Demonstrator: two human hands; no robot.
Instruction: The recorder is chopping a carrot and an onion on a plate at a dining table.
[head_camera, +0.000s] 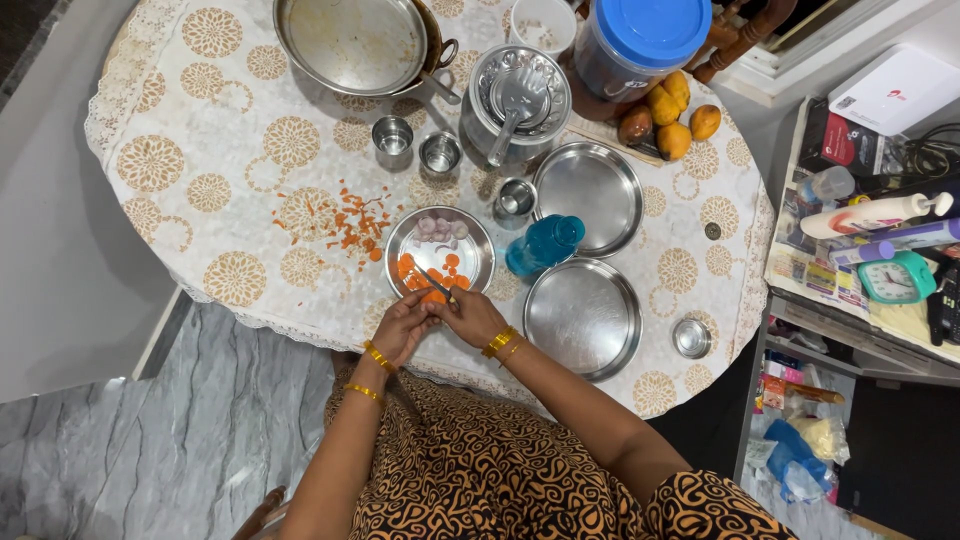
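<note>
A small steel plate (470, 236) near the table's front edge holds orange carrot slices (410, 270) and a few pale onion pieces (441, 229). My left hand (403, 325) grips a piece of carrot (432, 297) at the plate's near rim. My right hand (472, 316) holds a small knife (437, 284) whose blade points up-left over the carrot. Both wrists wear gold bangles. Carrot peelings (345, 225) lie scattered on the cloth left of the plate.
A round table (190, 160) with a patterned cloth carries a blue bottle (542, 245), two empty steel plates (585, 316), small steel cups (392, 135), a large pan (350, 40), a steel pot with ladle (518, 95), a blue-lidded jar (640, 45) and orange fruit (672, 110). A cluttered shelf (880, 220) stands right.
</note>
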